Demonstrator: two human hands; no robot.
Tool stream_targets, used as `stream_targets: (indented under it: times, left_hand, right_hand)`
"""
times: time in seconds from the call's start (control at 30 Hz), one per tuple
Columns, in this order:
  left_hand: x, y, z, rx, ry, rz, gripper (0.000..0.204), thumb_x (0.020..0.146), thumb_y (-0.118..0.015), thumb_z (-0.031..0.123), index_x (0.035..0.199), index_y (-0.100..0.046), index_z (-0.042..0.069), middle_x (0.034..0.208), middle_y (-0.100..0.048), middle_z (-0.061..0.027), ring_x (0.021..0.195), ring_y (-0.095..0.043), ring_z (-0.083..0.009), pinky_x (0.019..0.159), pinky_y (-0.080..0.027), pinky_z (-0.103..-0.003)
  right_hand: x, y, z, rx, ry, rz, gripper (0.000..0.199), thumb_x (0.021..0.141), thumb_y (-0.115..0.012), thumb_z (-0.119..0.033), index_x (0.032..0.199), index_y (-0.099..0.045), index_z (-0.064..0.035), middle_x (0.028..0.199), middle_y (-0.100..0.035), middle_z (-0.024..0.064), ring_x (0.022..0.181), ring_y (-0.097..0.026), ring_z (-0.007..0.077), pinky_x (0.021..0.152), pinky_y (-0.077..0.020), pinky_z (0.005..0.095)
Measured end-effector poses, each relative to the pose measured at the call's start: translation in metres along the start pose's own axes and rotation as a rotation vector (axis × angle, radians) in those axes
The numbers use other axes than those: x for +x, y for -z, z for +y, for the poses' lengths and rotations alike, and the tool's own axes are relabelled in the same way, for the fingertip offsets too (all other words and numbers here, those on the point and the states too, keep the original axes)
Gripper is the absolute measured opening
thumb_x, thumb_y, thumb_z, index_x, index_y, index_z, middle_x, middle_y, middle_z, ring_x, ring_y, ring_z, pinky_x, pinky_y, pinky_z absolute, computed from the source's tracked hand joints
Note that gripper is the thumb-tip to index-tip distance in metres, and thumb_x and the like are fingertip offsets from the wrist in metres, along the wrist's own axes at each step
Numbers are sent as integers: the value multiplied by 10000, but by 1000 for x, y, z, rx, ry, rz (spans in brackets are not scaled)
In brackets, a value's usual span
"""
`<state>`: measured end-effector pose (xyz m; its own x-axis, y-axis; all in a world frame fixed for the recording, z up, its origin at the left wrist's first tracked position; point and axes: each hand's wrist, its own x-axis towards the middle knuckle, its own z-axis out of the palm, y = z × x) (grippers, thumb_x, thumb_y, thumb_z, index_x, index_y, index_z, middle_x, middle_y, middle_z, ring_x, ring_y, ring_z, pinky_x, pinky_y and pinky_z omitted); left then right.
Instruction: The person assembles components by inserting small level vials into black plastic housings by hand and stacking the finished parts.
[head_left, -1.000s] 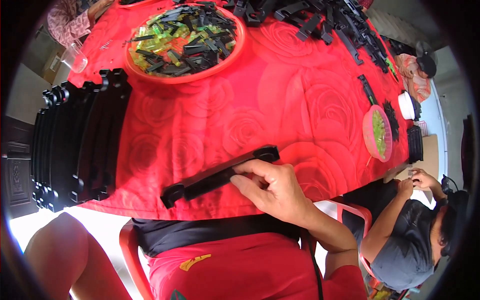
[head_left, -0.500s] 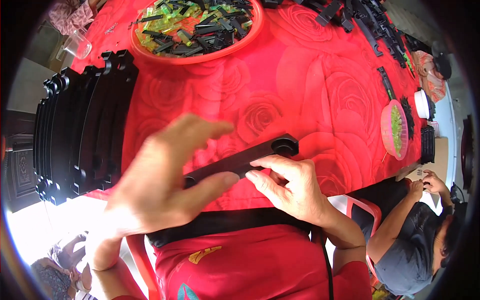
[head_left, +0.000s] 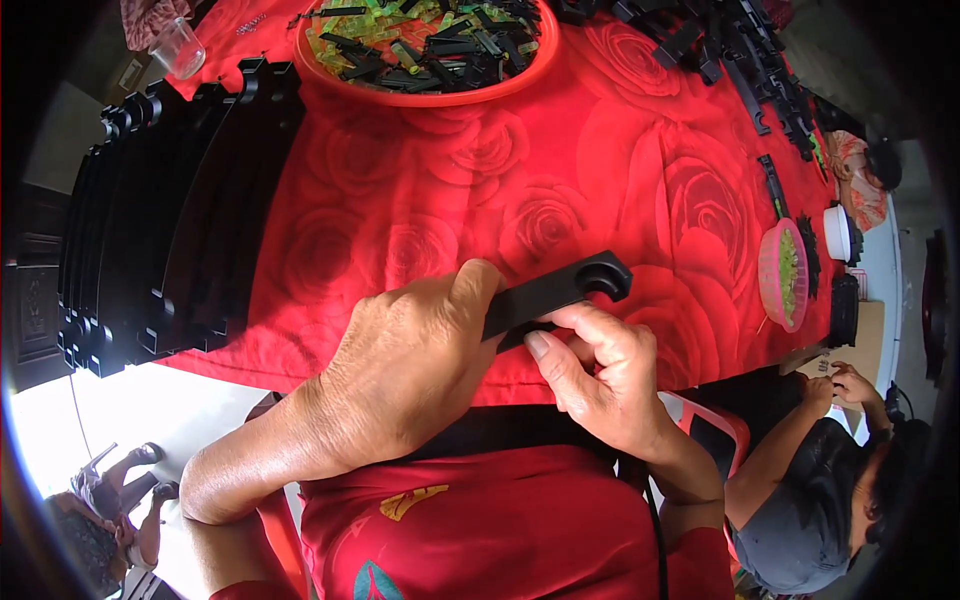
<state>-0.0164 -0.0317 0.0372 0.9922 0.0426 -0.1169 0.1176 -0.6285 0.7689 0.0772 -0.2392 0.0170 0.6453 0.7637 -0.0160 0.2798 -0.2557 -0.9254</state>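
A long black plastic bar [head_left: 540, 297] with a round, cup-like recess near its far right end is held tilted over the front of the table. Wrapped around its lower part is my left hand [head_left: 400, 350], which hides the bar's other end. My right hand [head_left: 605, 375] is closed just below the recessed end, thumb and index finger pinched together. At those fingertips a small dark piece [head_left: 522, 334] shows under the bar; whether it is separate from the bar I cannot tell.
Long black bars [head_left: 225, 190] stand in a row at the left. A red basin [head_left: 430, 98] at the back holds small black and yellow-green pieces. Black parts [head_left: 730, 60] pile up at the far right, above a pink basket [head_left: 783, 275]. A co-worker [head_left: 810, 490] sits at the right.
My left hand has come down and right from its raised, spread position and closed around the bar. The bar's recessed end has shifted slightly up and right. The whole view has shifted a little.
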Motion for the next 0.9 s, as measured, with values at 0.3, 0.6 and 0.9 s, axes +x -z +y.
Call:
stream_targets:
  times: [0.3,0.6,0.9]
  left_hand:
    - [-5,-8,-4,-176,12,-76,253,1012,-700,73,1241,-652,-23,918,-723,-228,860,-765,-372,708,-579,-421]
    - [-11,-16,-2,-211,-12,-59,271,1008,-690,36,1263,-634,-36,923,-702,-234,836,-749,-392,691,-570,-424]
    - [-13,-25,0,-250,-18,-92,266,1031,-671,48,1275,-619,-43,935,-698,-256,853,-745,-420,691,-572,-438]
  right_hand:
    - [-13,12,-17,-142,15,-41,262,1011,-736,-26,1263,-677,14,635,-646,42,561,-631,45,522,-447,245]
    - [-9,12,-21,-130,57,-125,239,1009,-705,12,1243,-654,20,619,-627,43,539,-603,50,522,-442,249]
    - [-13,18,-21,-128,67,-145,236,1018,-700,6,1239,-631,53,609,-625,39,552,-594,41,537,-439,239]
